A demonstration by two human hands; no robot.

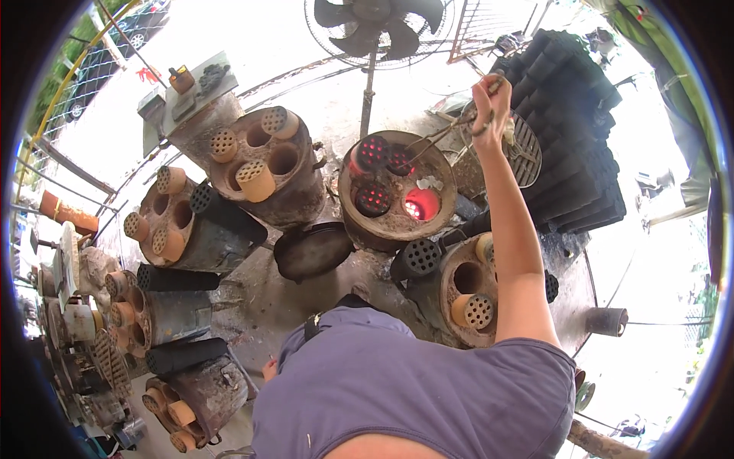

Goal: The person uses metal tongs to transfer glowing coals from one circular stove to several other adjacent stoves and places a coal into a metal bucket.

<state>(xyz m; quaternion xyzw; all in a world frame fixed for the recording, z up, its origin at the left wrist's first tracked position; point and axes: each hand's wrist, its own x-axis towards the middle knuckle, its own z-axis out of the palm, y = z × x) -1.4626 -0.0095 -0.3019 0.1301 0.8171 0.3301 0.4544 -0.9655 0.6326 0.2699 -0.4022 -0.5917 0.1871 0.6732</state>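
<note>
My right arm reaches out to the far right, and my right hand (491, 107) is closed on thin metal tongs (440, 138). Their rods point left, over the rim of a round stove (353, 218). Inside that stove, perforated coal briquettes (372, 153) glow red in their holes, and one hole (422, 204) shines bright orange-red with pale ash bits beside it. Of my left hand (270, 369) only a sliver shows by my body at the lower left; its fingers are mostly hidden, so whether it holds anything is unclear.
Several drum stoves with tan spent briquettes (255, 180) stand to the left; another stove (466, 277) is near right. Black briquettes (566, 130) are stacked at the far right. A round dark pan-like lid (313, 252) lies before the glowing stove. A fan (372, 27) stands beyond.
</note>
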